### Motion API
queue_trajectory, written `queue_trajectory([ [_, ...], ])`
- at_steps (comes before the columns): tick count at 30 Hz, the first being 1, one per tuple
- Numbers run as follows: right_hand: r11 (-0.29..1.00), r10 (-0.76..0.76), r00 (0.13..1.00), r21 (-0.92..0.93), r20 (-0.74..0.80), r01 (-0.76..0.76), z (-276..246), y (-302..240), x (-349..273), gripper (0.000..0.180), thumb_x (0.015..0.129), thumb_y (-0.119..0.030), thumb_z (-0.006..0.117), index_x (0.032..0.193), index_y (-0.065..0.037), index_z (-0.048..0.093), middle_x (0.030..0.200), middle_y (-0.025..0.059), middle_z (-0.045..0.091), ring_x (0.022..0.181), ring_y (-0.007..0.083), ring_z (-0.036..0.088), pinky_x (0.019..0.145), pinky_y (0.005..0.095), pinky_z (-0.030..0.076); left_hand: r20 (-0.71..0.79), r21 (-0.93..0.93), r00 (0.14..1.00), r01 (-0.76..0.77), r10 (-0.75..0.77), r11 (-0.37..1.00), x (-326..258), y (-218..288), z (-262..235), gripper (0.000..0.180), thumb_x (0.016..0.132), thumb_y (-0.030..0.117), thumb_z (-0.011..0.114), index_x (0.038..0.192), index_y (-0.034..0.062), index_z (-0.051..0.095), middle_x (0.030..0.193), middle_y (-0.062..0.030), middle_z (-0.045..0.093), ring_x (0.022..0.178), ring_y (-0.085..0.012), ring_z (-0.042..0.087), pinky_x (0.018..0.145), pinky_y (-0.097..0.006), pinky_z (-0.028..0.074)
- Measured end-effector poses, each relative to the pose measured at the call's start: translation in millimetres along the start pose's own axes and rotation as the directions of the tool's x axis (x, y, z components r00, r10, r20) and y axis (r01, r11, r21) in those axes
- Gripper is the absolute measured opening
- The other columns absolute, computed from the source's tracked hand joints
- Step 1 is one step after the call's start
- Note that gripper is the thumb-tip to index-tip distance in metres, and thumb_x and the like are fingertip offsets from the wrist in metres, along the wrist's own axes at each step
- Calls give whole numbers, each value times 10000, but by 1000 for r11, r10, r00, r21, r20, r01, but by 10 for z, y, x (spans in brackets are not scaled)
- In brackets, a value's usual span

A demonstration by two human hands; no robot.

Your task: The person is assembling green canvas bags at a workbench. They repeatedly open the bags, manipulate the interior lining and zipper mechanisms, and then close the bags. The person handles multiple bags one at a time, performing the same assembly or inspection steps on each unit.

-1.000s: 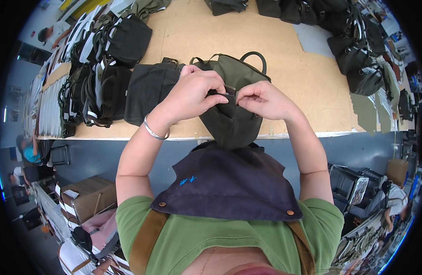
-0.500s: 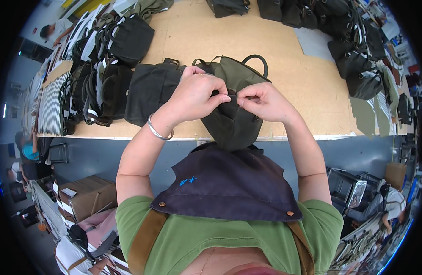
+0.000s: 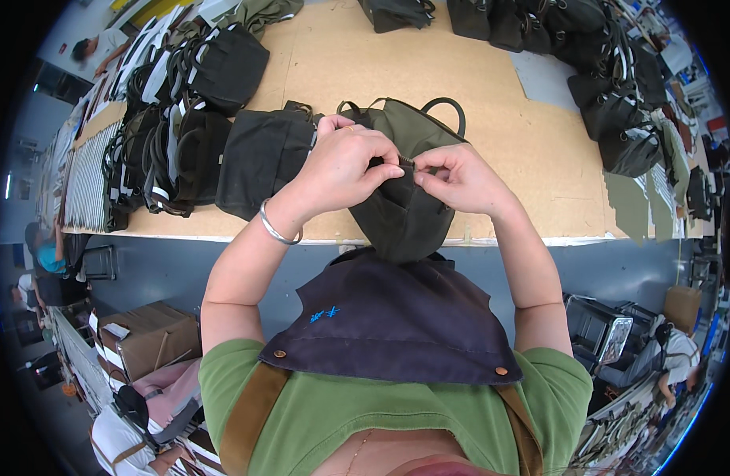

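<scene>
A dark olive bag with a black looped handle lies at the table's near edge, its lower end hanging over. My left hand, with a metal bangle on its wrist, pinches the bag's fabric beside a zipper. From the other side my right hand pinches the same zipper edge, thumb and forefinger closed. The fingertips of both hands are close together, only a small gap apart. Whatever small part sits inside the pinches is hidden. A black bag lies flat just left of my left hand.
The tan table spreads ahead. Rows of black bags crowd its left side, and more dark bags line the right. Grey-green sheets lie at the right edge. A cardboard box stands behind on the left; people work around.
Both hands stay at the zipper with only slight finger shifts. The zipper's teeth stand up a little more between the fingertips.
</scene>
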State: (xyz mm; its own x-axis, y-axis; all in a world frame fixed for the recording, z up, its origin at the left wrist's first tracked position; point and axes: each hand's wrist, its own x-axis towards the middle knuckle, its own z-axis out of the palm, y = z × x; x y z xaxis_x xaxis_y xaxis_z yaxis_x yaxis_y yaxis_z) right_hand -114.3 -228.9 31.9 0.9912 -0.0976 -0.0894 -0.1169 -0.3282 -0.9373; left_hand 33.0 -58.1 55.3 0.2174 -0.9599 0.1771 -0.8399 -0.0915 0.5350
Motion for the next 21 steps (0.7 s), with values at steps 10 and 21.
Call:
queue_trajectory([
  [10, 983, -126, 992, -133, 13, 126, 3, -11, -4, 59, 863, -16, 621, 899, 7, 662, 647, -13, 538, 572, 45, 439, 501, 231, 357, 18, 64, 1000, 16, -18, 998, 28, 32, -6, 184, 826, 269, 721, 753, 124, 636, 700, 1, 609, 779, -198, 583, 897, -382, 306],
  [21, 966, -237, 971, -108, -3, 236, 21, 9, 6, 91, 918, -41, 575, 894, 12, 643, 715, 39, 605, 625, 112, 534, 563, 266, 432, 25, 44, 999, 23, -24, 999, 28, -8, -2, 190, 831, 295, 719, 761, 135, 645, 729, 30, 607, 815, -177, 570, 893, -381, 285],
])
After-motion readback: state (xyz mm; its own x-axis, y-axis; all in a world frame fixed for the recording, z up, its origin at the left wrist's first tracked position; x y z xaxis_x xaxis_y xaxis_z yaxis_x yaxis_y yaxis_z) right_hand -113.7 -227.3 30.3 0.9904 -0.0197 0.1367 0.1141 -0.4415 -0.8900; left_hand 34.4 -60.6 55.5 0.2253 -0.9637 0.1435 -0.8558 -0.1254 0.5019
